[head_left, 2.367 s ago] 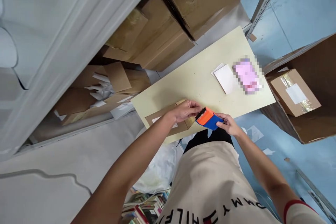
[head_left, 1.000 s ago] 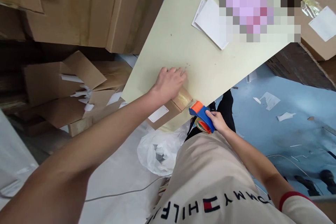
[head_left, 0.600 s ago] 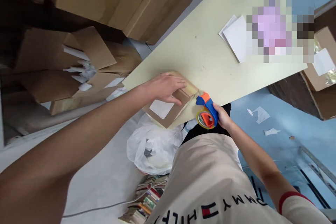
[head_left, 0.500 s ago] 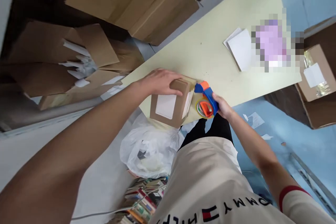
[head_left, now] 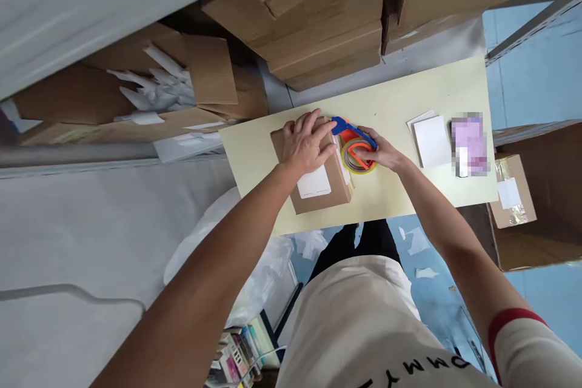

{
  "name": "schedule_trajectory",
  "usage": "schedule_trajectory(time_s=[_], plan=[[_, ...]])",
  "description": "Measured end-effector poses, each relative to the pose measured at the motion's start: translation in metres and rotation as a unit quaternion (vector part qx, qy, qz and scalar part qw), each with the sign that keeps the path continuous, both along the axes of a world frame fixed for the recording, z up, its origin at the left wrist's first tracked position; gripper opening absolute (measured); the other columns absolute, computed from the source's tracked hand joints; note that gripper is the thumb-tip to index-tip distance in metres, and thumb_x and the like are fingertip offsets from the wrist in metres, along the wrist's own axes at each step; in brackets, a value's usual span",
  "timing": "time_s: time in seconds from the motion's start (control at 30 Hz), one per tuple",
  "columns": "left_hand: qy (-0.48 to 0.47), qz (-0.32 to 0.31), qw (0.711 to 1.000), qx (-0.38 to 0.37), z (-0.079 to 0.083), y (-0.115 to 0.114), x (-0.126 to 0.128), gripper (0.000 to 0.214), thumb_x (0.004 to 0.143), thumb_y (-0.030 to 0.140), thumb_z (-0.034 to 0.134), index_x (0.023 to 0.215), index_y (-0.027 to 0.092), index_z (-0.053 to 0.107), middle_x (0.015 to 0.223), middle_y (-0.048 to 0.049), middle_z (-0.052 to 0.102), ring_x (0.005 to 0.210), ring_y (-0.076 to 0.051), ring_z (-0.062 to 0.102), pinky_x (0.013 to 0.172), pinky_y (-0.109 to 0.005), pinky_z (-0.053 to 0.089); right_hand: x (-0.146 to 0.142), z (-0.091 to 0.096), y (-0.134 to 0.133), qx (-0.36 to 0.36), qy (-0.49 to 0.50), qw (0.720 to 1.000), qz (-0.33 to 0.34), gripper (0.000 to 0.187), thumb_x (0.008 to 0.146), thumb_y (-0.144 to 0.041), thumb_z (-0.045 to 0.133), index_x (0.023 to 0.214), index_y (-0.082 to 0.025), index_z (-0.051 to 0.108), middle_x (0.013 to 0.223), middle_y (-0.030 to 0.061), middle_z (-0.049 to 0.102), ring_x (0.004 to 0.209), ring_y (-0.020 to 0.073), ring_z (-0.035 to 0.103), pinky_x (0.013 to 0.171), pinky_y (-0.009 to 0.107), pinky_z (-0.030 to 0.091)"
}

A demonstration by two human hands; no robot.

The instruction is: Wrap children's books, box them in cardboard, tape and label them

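A small cardboard box (head_left: 339, 191) with a white label (head_left: 314, 183) on top lies at the left end of the pale yellow table (head_left: 391, 194). My left hand (head_left: 307, 142) rests on the box with its fingers spread. Just right of the box, my right hand (head_left: 381, 150) grips a blue and orange tape dispenser (head_left: 359, 147) with a roll of tape in it. The dispenser's blue head sits against the box's far right corner, close to my left fingertips. Whether tape is stuck there I cannot tell.
White papers (head_left: 431, 139) and a blurred purple item (head_left: 468, 142) lie on the table's right. Large cartons (head_left: 327, 42) line the back. An open carton (head_left: 541, 248) holding a taped box (head_left: 513, 191) stands at right. A white plastic bag (head_left: 254, 279) and books (head_left: 236, 354) are below left.
My left hand has moved further over the box top, fingers now spread. The dispenser has tilted, its head now against the box's far corner. The camera view has turned.
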State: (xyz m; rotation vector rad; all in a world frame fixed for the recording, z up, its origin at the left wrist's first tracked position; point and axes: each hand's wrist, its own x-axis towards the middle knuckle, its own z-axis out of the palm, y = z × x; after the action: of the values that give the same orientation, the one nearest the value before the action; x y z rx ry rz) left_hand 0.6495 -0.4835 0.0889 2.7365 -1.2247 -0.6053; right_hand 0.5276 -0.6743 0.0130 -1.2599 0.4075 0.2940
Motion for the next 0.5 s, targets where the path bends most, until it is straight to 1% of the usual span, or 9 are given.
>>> schedule_trajectory(time_s=[0.07,0.13,0.17,0.2,0.27,0.33,0.4,0.47,0.5], plan=[[-0.005,0.001,1.000,-0.002,0.000,0.000,0.001,0.056,0.085,0.043,0.050,0.141,0.034,0.047,0.157,-0.0062,0.032,0.138,-0.040,0.032,0.105,-0.058,0.023,-0.002,-0.002,-0.004,-0.021,0.008,0.999,0.031,0.089,0.061,-0.032,0.082,0.141,-0.025,0.044,0.130,0.0068,0.061,0.119,0.0292,0.057,0.106,0.049,0.045],[-0.011,0.001,1.000,-0.001,-0.001,0.000,0.002,0.056,0.086,0.043,0.050,0.141,0.034,0.046,0.156,-0.0064,0.034,0.136,-0.040,0.033,0.104,-0.057,0.024,-0.010,-0.003,-0.008,-0.043,0.020,0.998,0.043,0.088,0.064,-0.027,0.079,0.144,-0.026,0.043,0.127,0.0065,0.063,0.116,0.0290,0.059,0.105,0.050,0.046],[-0.015,0.001,1.000,-0.002,-0.001,0.000,0.002,0.055,0.086,0.043,0.049,0.141,0.034,0.046,0.155,-0.0066,0.034,0.136,-0.040,0.033,0.104,-0.057,0.025,-0.018,-0.003,-0.009,-0.052,0.025,0.997,0.048,0.086,0.065,-0.026,0.076,0.144,-0.027,0.043,0.127,0.0060,0.063,0.115,0.0288,0.060,0.105,0.050,0.047],[-0.018,-0.001,1.000,-0.004,-0.001,0.000,0.002,0.054,0.087,0.044,0.048,0.140,0.034,0.046,0.155,-0.0069,0.035,0.136,-0.040,0.032,0.104,-0.057,0.025,-0.031,-0.003,-0.009,-0.061,0.029,0.996,0.053,0.084,0.066,-0.024,0.075,0.144,-0.028,0.044,0.128,0.0054,0.064,0.114,0.0287,0.060,0.105,0.050,0.047],[-0.023,-0.004,1.000,-0.009,-0.002,-0.001,0.001,0.053,0.088,0.046,0.046,0.140,0.034,0.046,0.154,-0.0073,0.036,0.136,-0.039,0.033,0.104,-0.056,0.026,-0.068,-0.002,-0.004,-0.071,0.031,0.995,0.065,0.081,0.067,-0.021,0.072,0.143,-0.031,0.045,0.131,0.0037,0.062,0.116,0.0285,0.060,0.104,0.049,0.048],[-0.026,-0.003,1.000,-0.017,-0.002,-0.001,0.000,0.051,0.090,0.048,0.042,0.139,0.035,0.045,0.153,-0.0074,0.037,0.135,-0.038,0.033,0.104,-0.056,0.026,-0.118,0.001,0.013,-0.063,0.029,0.995,0.070,0.080,0.068,-0.019,0.070,0.143,-0.033,0.046,0.134,0.0027,0.060,0.118,0.0282,0.059,0.103,0.048,0.049],[-0.025,0.003,0.999,-0.025,-0.002,-0.002,-0.001,0.051,0.091,0.050,0.039,0.139,0.035,0.045,0.151,-0.0075,0.037,0.135,-0.038,0.034,0.105,-0.056,0.026,-0.167,0.005,0.040,-0.047,0.046,0.996,0.053,0.083,0.067,-0.016,0.067,0.145,-0.031,0.043,0.131,0.0041,0.062,0.114,0.0280,0.061,0.099,0.048,0.052],[-0.022,0.011,0.999,-0.032,-0.003,-0.004,-0.002,0.052,0.091,0.052,0.037,0.139,0.036,0.045,0.150,-0.0076,0.038,0.135,-0.039,0.033,0.105,-0.058,0.024,-0.201,0.008,0.075,-0.038,0.067,0.997,0.013,0.088,0.064,-0.012,0.063,0.147,-0.028,0.039,0.132,0.0065,0.061,0.115,0.0282,0.061,0.100,0.049,0.050],[-0.022,0.018,0.999,-0.034,-0.004,-0.005,-0.002,0.052,0.091,0.053,0.037,0.139,0.036,0.045,0.149,-0.0076,0.038,0.135,-0.039,0.033,0.106,-0.059,0.024,-0.209,0.009,0.092,-0.036,0.074,0.996,-0.018,0.090,0.062,-0.012,0.061,0.148,-0.027,0.038,0.133,0.0070,0.061,0.116,0.0280,0.060,0.102,0.049,0.048]])
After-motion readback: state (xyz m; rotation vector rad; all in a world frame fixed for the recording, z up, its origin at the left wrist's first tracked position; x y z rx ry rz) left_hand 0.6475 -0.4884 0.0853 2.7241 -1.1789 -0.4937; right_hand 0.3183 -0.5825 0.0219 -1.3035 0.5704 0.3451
